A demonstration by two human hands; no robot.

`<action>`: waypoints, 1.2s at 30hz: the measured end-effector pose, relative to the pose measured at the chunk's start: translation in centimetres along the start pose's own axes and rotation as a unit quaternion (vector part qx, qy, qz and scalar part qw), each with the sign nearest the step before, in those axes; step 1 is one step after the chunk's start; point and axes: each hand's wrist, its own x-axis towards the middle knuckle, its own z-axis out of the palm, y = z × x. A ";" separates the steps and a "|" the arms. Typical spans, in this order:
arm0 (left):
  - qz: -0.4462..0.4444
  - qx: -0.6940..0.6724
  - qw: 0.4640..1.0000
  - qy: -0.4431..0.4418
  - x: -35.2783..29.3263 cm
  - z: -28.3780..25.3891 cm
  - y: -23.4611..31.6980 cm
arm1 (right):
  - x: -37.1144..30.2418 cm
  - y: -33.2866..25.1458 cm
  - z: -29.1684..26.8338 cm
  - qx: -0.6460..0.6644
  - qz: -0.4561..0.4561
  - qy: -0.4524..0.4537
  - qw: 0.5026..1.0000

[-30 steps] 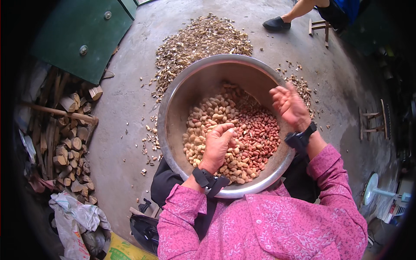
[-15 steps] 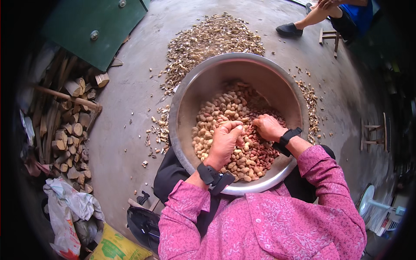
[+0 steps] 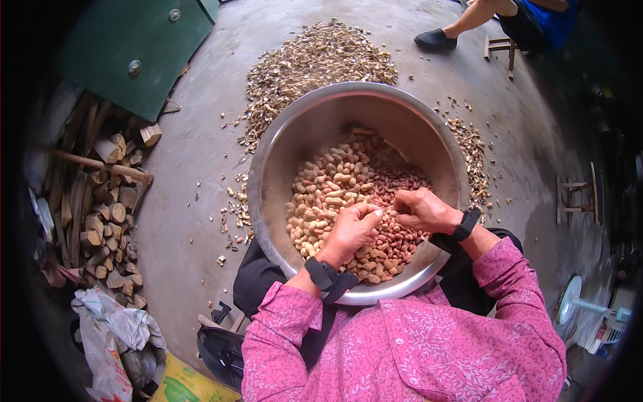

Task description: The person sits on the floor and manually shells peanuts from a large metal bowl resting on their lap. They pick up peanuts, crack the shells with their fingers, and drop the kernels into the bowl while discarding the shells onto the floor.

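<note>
- In front of the person's torso, over the dark-clad legs: one wide, round metal basin [image 3: 281, 147], bright at the rim, brownish inside
- In the basin, left and near side: whole peanuts [image 3: 315, 208] in pale tan shells, heaped against the wall
- In the basin, right side: loose red kernels [image 3: 395, 244], bordering the whole peanuts
- Left hand [image 3: 348, 233]: above the peanuts, thumb and forefinger drawn together, fingertips pointing to the right hand
- Right hand [image 3: 425, 211]: above the red kernels, fingers curled inward, fingertips near those of the left hand
- Grip, both hands: fingers bent in; whether a nut sits between them cannot be told, the fingertips being too small and partly hidden
- Wrists: one black band on each, below pink patterned sleeves
- Floor beyond the basin: large pile of broken shells [image 3: 321, 60]; smaller scatterings to left and right
- Far right: another person's leg in a dark shoe [image 3: 435, 40], beside a wooden stool [image 3: 499, 48]
- Right side: second wooden stool [image 3: 577, 194]; pale fan [image 3: 569, 301] below it
- Left side: green panel [image 3: 134, 53] with two round fittings; stacked firewood [image 3: 110, 228]; white sack [image 3: 117, 321]; yellow bag [image 3: 187, 382]
</note>
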 end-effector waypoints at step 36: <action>0.039 -0.096 0.992 -0.071 -0.1 0.0 -0.3 | 0.3 -1.3 2.0 0.422 0.082 -0.126 0.894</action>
